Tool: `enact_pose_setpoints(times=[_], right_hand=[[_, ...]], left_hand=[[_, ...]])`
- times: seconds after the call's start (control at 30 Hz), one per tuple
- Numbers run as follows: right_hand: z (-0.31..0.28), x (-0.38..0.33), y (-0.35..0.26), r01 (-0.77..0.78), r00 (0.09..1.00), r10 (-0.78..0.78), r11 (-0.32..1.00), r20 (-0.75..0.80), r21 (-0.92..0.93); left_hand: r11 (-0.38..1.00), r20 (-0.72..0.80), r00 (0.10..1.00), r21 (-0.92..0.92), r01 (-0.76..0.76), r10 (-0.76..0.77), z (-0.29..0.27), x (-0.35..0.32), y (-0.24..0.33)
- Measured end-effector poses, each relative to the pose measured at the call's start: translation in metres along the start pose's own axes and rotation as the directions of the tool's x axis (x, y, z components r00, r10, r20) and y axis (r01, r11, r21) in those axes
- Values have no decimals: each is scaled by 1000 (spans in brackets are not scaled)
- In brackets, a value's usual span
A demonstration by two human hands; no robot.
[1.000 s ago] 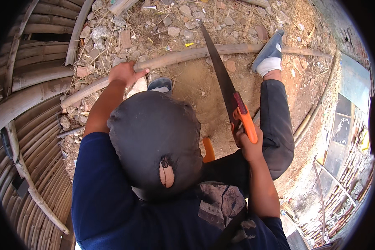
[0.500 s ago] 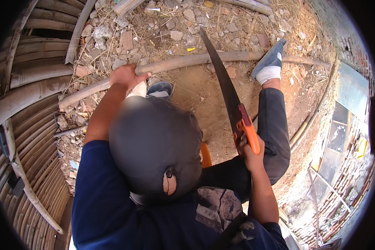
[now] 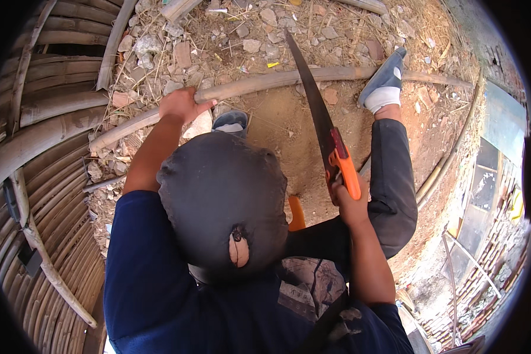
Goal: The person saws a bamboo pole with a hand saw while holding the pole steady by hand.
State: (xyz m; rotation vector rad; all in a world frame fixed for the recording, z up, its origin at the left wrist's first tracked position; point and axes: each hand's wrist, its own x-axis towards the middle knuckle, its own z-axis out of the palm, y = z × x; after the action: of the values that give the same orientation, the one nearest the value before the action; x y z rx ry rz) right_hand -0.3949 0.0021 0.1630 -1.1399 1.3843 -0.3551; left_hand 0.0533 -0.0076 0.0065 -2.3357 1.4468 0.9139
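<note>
A long bamboo pole [image 3: 259, 82] lies across the ground in front of me, bending from left to right. My left hand [image 3: 184, 106] is wrapped around it near its left part. In my right hand [image 3: 351, 197] is a handsaw [image 3: 315, 97], held by its orange handle. The dark blade points away from me and crosses over the pole; whether its teeth touch the pole I cannot tell. My right foot, in a dark blue shoe [image 3: 382, 79], rests against the pole right of the saw. A dark cap [image 3: 221, 194] hides the ground below the left hand.
Broken stones and dry straw [image 3: 253, 44] cover the ground beyond the pole. At the left stands a wall of bamboo slats [image 3: 47, 242]. An orange piece [image 3: 296, 212] shows beside the cap. Thin poles [image 3: 439, 174] and a pale sheet [image 3: 504, 121] are at the right.
The saw and my right hand have slid a little forward, away from me, along the blade's line. My left hand keeps its grip on the pole. The view has shifted slightly.
</note>
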Motion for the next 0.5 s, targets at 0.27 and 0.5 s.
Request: enact_pose_setpoints(times=[0.27,0.5], right_hand=[[12,39,9,93,996,-90,982,27,-165],[-10,-17,-11,16,998,-21,996,-66,-85]], left_hand=[[1000,-25,1000,18,-2,2,9,12,1],[1000,-65,998,18,-2,3,5,4,-3]])
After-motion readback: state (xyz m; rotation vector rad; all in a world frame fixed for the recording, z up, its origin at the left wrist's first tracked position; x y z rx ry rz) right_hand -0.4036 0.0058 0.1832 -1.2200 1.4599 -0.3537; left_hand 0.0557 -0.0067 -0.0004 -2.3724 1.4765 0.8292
